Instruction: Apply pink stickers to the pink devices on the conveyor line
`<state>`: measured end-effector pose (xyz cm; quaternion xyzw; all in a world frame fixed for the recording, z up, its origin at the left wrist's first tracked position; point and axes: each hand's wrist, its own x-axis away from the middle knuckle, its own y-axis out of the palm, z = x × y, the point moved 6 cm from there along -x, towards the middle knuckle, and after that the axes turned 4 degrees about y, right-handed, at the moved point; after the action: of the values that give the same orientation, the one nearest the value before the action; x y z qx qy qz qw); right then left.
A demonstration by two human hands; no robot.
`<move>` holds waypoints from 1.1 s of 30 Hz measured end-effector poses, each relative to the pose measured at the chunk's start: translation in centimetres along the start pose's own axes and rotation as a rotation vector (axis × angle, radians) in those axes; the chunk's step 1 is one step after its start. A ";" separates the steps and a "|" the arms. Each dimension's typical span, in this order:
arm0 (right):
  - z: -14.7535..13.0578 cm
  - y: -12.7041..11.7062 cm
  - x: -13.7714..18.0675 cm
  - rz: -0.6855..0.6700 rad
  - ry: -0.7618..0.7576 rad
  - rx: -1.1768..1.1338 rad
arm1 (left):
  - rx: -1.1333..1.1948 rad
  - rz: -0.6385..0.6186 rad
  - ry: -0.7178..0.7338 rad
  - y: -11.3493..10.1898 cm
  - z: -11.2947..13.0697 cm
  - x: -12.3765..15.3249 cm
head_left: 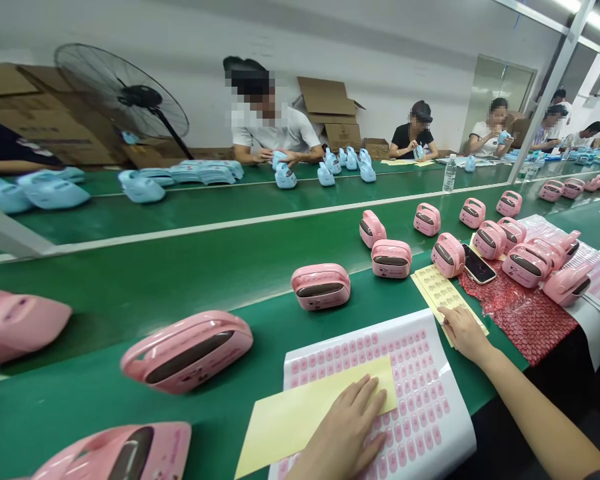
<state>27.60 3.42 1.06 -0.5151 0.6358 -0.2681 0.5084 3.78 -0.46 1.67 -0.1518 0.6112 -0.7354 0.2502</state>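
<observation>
- Left hand (pixel 347 427) lay flat, holding nothing, pinning yellow sheet (pixel 300 417) on sticker sheet (pixel 420 400) at bench's near edge.
- Right hand (pixel 463 330) fingertips picked at small sheet (pixel 437 290); grip unclear.
- Better: keep sheet pinned, peel slowly.

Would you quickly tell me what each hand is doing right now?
Left hand: open, flat on the plain yellow sheet, holding nothing.
Right hand: fingertips on the yellow sticker sheet; grip cannot be told.

phone (pixel 478 265) right of speaker (pixel 321 286), on belt (pixel 130 280)
</observation>
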 end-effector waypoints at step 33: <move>2.3 -3.6 -2.3 -0.425 0.478 0.340 | -0.276 0.439 0.554 -6.9 6.5 -1.9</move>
<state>30.97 4.79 4.26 -0.4668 0.5618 -0.5824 0.3568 7.54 -3.86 9.93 0.1549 0.7668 -0.5884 0.2044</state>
